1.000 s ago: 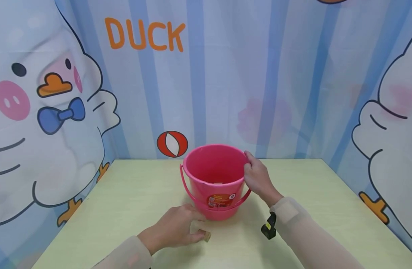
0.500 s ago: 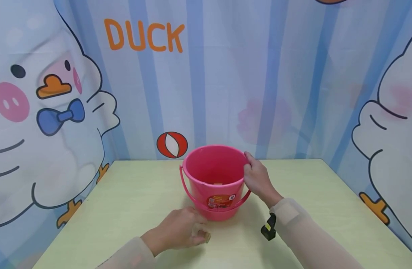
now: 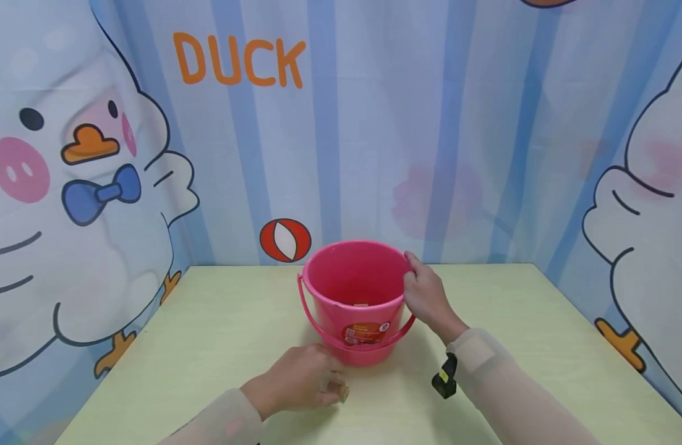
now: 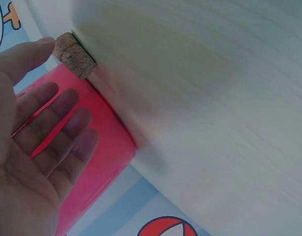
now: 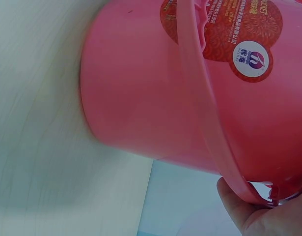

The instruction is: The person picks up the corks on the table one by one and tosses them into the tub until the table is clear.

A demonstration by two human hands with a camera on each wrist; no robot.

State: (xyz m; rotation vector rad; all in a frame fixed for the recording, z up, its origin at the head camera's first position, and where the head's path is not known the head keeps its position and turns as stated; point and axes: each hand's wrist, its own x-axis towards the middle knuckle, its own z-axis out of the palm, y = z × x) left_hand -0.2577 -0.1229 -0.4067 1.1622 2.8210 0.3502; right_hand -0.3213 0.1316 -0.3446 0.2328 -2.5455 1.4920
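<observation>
A pink plastic bucket (image 3: 354, 315) stands upright on the table, its handle hanging down in front. At the right side of its rim, my right hand (image 3: 430, 293) grips the bucket where the handle joins; in the right wrist view the thumb (image 5: 234, 201) shows there. In front of the bucket's base is a small brown cork (image 4: 76, 55). My left hand (image 3: 302, 378) is lowered over the table beside the cork, thumb tip right at it in the left wrist view. Its other fingers (image 4: 67, 128) are loosely bent and spread, apart from the cork.
The pale table (image 3: 235, 309) reaches back to a blue-striped cloth backdrop (image 3: 374, 123) printed with ducks. A small pale thing (image 3: 360, 305) shows inside the bucket. A black device with a yellow mark (image 3: 444, 376) hangs at the right wrist.
My left hand has shifted slightly to the right and nearer to me, its fingers drawing in around the cork. The right hand and the bucket stay where they were.
</observation>
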